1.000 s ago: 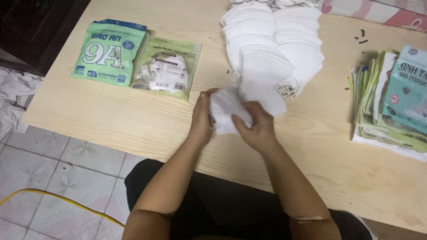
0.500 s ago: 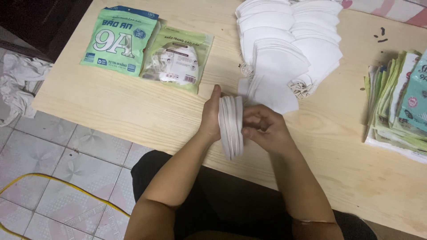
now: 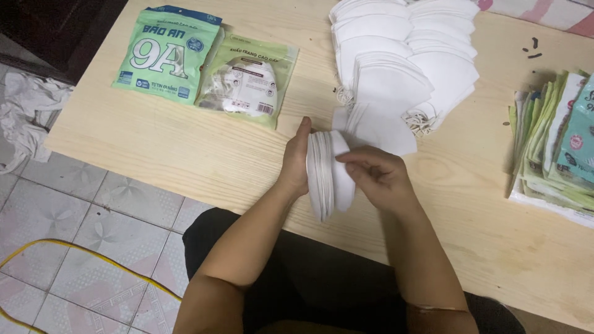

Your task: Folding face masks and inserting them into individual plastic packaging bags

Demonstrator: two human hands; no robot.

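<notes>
left hand (image 3: pixel 296 162), right hand (image 3: pixel 377 179), clasping mask stack (image 3: pixel 328 176)

I see a light wooden table (image 3: pixel 154 148). On it lie 2 green packets (image 3: pixel 204 65) side by side at the far left, a big pile of white masks (image 3: pixel 408 68) in the middle, and a stack of flat packets (image 3: pixel 554 148) at the right edge.

Bare counter (image 3: pixel 185 148) lies open to the left of the left hand (image 3: pixel 296 162), up to the two green packets (image 3: pixel 204 65) at the far edge. Just beyond the right hand (image 3: pixel 377 179) the fanned heap of white masks (image 3: pixel 402 68) blocks the way. Open wood runs right of it to the stack of flat pouches (image 3: pixel 554 148).
</notes>
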